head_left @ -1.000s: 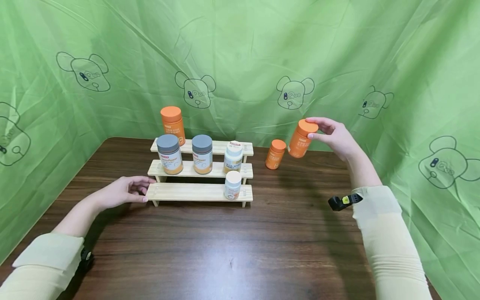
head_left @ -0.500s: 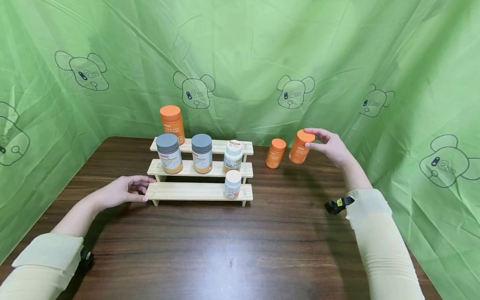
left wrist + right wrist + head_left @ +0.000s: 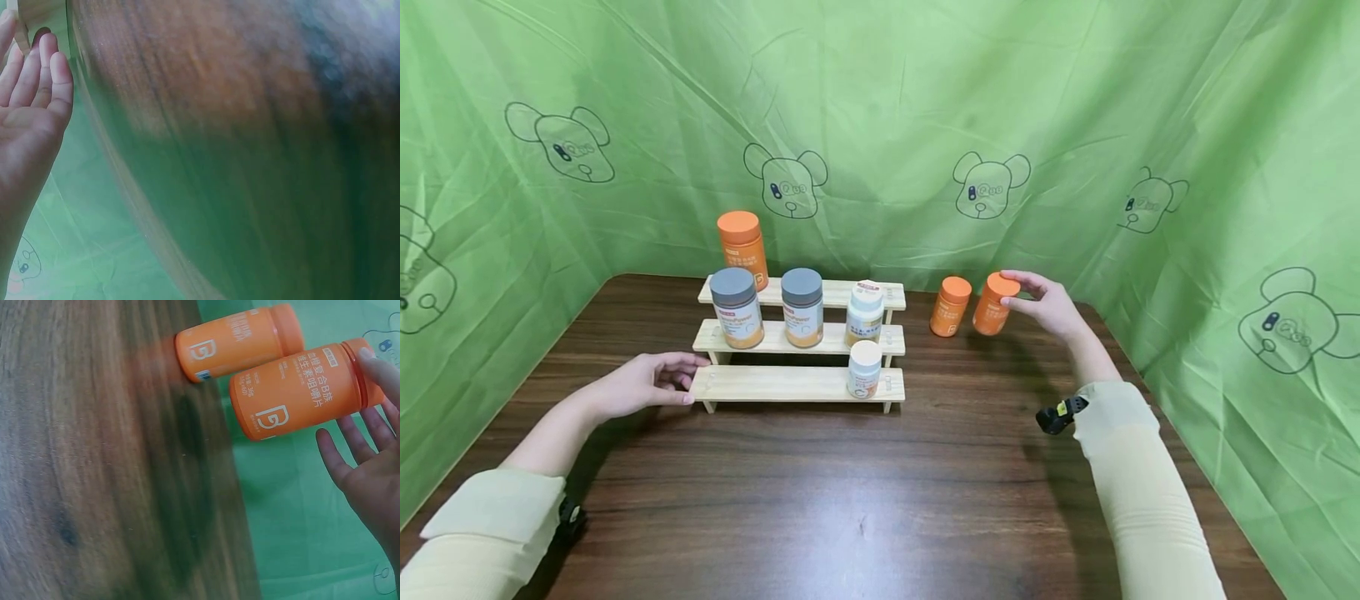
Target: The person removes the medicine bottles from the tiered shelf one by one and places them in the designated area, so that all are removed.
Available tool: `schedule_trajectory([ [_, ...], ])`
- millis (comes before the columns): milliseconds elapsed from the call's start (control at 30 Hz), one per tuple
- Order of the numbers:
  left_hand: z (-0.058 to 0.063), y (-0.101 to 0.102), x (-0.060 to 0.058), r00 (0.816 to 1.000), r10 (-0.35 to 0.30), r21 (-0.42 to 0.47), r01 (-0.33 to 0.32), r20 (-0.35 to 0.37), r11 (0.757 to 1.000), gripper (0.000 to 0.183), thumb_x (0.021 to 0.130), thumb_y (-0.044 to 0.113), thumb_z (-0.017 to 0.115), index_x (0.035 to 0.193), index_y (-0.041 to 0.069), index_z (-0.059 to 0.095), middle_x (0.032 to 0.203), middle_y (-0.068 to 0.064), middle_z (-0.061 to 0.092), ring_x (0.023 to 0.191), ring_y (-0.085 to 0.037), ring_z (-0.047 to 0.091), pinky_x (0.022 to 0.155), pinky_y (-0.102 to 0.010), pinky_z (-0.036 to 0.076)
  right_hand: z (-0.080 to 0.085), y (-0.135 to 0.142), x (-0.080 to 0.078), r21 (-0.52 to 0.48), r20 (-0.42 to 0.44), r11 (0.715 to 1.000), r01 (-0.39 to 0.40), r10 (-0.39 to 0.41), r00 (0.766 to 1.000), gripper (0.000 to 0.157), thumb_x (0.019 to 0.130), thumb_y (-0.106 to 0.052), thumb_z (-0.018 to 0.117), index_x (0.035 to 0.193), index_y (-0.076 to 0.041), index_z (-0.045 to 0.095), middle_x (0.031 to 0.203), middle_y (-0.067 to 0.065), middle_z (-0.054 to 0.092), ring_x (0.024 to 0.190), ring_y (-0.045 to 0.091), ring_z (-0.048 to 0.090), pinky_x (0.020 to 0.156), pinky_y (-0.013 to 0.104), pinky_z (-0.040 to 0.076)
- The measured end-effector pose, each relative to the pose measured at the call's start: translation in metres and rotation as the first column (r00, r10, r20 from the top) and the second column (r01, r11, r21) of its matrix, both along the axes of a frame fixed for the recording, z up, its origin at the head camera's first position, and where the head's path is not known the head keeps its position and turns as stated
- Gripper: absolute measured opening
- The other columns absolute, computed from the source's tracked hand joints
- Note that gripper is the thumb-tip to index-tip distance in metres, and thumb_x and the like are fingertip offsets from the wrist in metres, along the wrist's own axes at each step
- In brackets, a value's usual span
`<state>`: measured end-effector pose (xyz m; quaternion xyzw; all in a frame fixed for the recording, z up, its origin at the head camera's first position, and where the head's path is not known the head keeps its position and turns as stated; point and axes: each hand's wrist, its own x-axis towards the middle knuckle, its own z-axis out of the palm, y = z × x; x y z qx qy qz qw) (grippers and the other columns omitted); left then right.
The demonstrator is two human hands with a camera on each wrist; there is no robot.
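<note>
My right hand (image 3: pixel 1047 307) pinches an orange bottle (image 3: pixel 991 317) by its cap between thumb and fingers. The bottle leans slightly; whether its base touches the table cannot be told. Close on its left stands a second orange bottle (image 3: pixel 950 310), upright. In the right wrist view the held bottle (image 3: pixel 294 394) shows white lettering and a "B" mark. My left hand (image 3: pixel 643 387) holds the left end of the three-step wooden rack (image 3: pixel 775 383), thumb at the front and fingers behind. The left wrist view shows the fingers (image 3: pixel 47 75) beside a wooden leg.
A taller orange bottle (image 3: pixel 743 250) stands on the top step. Two grey-capped jars (image 3: pixel 737 317) and a white-capped bottle (image 3: pixel 865 318) occupy the middle step. A small white bottle (image 3: pixel 864 371) sits on the bottom step's right. Green cloth (image 3: pixel 880 100) hangs behind the brown table (image 3: pixel 820 500).
My right hand has brought the orange bottle down and left, nearer the standing orange bottle. My left hand stays at the rack's end.
</note>
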<state>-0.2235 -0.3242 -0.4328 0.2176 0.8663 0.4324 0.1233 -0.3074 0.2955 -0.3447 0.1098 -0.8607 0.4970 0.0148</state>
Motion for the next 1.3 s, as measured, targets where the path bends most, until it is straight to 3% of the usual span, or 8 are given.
schedule_trajectory([
  [233, 0.000, 0.000, 0.001, 1.000, 0.003, -0.005, -0.003, -0.005, 1.000, 0.058, 0.078, 0.017, 0.077, 0.128, 0.002, 0.052, 0.104, -0.013, 0.064, 0.092, -0.006, 0.058, 0.075, -0.022, 0.050, -0.031, 0.007, -0.016, -0.046, 0.041, 0.997, 0.054, -0.052, 0.998, 0.055, 0.084, -0.023, 0.073, 0.134, -0.017, 0.053, 0.129, 0.000, 0.056, 0.110, 0.008, 0.051, 0.088, 0.022, 0.042],
  [367, 0.000, 0.000, 0.001, 1.000, 0.002, -0.007, -0.002, -0.006, 1.000, 0.058, 0.078, 0.017, 0.077, 0.128, 0.002, 0.052, 0.105, -0.013, 0.064, 0.093, -0.006, 0.058, 0.076, -0.022, 0.050, -0.053, 0.014, -0.029, -0.061, 0.033, 0.996, 0.066, -0.064, 0.997, 0.054, 0.084, -0.028, 0.072, 0.134, -0.021, 0.053, 0.128, -0.004, 0.057, 0.109, 0.006, 0.053, 0.087, 0.020, 0.044],
  [467, 0.000, 0.000, 0.000, 1.000, 0.002, -0.005, -0.002, -0.002, 1.000, 0.058, 0.078, 0.018, 0.077, 0.129, 0.002, 0.052, 0.105, -0.014, 0.064, 0.093, -0.006, 0.058, 0.075, -0.023, 0.050, -0.059, 0.012, -0.031, -0.081, 0.039, 0.993, 0.082, -0.079, 0.996, 0.054, 0.084, -0.028, 0.072, 0.134, -0.020, 0.053, 0.128, -0.003, 0.057, 0.109, 0.005, 0.053, 0.086, 0.020, 0.044],
  [867, -0.003, -0.002, -0.002, 1.000, 0.000, -0.008, 0.000, -0.023, 1.000, 0.058, 0.078, 0.017, 0.078, 0.128, 0.002, 0.052, 0.106, -0.014, 0.064, 0.092, -0.007, 0.059, 0.074, -0.023, 0.051, -0.070, 0.006, -0.035, -0.248, 0.113, 0.963, 0.102, -0.076, 0.991, 0.055, 0.085, -0.015, 0.070, 0.137, -0.012, 0.049, 0.128, 0.001, 0.055, 0.108, 0.005, 0.052, 0.085, 0.020, 0.046],
  [1300, -0.002, -0.002, -0.001, 1.000, 0.005, -0.015, -0.005, -0.010, 1.000, 0.058, 0.078, 0.018, 0.077, 0.129, 0.004, 0.052, 0.107, -0.013, 0.064, 0.093, -0.007, 0.058, 0.075, -0.024, 0.051, -0.070, 0.004, -0.032, -0.285, 0.130, 0.954, 0.087, -0.051, 0.990, 0.054, 0.086, -0.018, 0.070, 0.136, -0.015, 0.050, 0.129, 0.002, 0.054, 0.111, 0.009, 0.051, 0.091, 0.027, 0.044],
])
